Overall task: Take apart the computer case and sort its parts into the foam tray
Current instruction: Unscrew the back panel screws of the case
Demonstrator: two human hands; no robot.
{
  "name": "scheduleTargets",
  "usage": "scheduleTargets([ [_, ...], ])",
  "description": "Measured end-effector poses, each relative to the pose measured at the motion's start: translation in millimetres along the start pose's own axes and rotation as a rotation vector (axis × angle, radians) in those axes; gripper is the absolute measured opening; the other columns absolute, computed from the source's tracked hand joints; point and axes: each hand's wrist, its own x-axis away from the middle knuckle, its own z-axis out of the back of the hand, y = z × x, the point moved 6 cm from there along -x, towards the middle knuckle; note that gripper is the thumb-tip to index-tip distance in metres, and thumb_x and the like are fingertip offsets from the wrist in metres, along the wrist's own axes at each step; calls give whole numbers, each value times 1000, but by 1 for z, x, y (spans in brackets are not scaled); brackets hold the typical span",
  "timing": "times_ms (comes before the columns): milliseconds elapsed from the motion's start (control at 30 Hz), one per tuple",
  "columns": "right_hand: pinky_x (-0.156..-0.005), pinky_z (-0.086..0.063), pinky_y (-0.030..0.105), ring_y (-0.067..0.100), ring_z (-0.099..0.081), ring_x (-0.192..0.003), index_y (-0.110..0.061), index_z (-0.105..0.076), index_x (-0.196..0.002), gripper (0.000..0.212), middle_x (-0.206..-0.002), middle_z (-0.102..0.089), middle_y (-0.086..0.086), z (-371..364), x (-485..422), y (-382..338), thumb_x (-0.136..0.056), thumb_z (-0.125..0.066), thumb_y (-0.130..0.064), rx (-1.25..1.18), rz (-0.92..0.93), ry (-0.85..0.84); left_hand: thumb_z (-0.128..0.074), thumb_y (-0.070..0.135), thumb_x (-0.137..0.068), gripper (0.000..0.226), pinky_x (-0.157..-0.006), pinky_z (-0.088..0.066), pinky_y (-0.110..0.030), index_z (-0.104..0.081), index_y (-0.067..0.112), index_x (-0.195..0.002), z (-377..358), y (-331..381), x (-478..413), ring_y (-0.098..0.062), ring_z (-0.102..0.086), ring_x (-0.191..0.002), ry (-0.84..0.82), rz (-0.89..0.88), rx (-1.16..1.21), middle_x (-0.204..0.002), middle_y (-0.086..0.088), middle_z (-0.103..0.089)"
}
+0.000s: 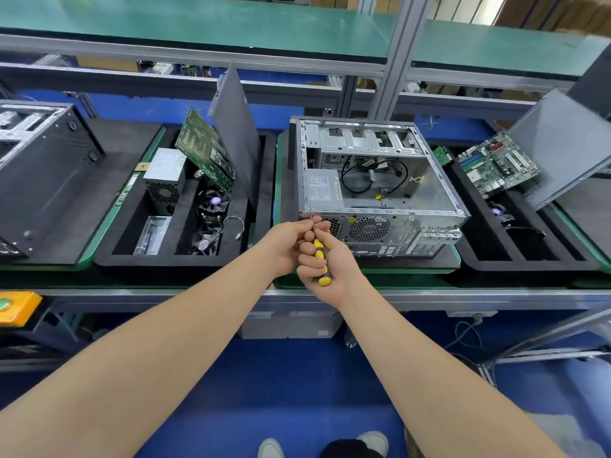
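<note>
An open grey computer case point(380, 180) lies on its side on a black mat in the middle, with a power supply point(322, 188) and loose black cables inside. My right hand point(325, 262) grips a yellow-and-black screwdriver point(320, 259), its tip at the case's near left rear corner. My left hand point(291, 241) pinches the screwdriver's shaft close to that tip. The black foam tray point(185, 259) to the left holds a power supply, a green circuit board, fans, a metal bracket and a leaning grey side panel point(236, 133).
Another black case point(43, 180) lies at the far left. A second foam tray point(529, 256) at the right holds a motherboard point(499, 166) and a leaning panel. A yellow button box point(18, 307) sits at the bench's front left. Aluminium posts rise behind the case.
</note>
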Motion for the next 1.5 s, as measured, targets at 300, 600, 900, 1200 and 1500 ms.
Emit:
scheduleTargets([
  [300, -32, -22, 21, 9, -29, -36, -13, -54, -92, 31, -56, -41, 0, 0, 1, -9, -114, -42, -31, 328, 102, 217, -52, 18, -103, 29, -90, -54, -38, -64, 12, -128, 0, 3, 2, -22, -66, -118, -52, 34, -48, -120, -2, -74],
  [600, -83, -57, 46, 39, -68, -103, -16, -53, -135, 35, -116, -66, 17, -3, 3, -37, -112, -32, -32, 1703, 541, 673, -59, 27, -91, 34, -82, -57, -35, -75, 8, -114, 2, 9, -9, -18, -72, -77, -29, 43, -74, -110, -8, -77],
  [900, -42, -37, 25, 19, -44, -41, -10, -67, -108, 25, -61, -55, 6, 15, -4, -26, -104, -47, -25, 590, 117, 274, -62, 53, -91, 45, -68, -60, -33, -81, 13, -97, 12, 14, -20, -20, -70, -72, 163, 29, -290, -94, -9, -79],
  [1200, -28, -21, 19, 6, -28, -31, -13, -52, -85, 42, -53, -43, -2, 8, -5, -1, -113, -42, -43, 65, -72, -35, -81, 52, -74, 51, -62, -61, -34, -78, 11, -104, 28, 25, -21, -23, -77, -78, 157, 75, -356, -91, -4, -79],
  [1500, -46, -36, 28, 19, -49, -56, -15, -56, -109, 25, -79, -55, 4, 5, 2, -34, -111, -35, -28, 1228, 397, 479, -87, 49, -70, 56, -68, -62, -38, -75, 11, -109, 30, 23, -23, -24, -78, -84, 110, 87, -315, -98, -7, -79],
])
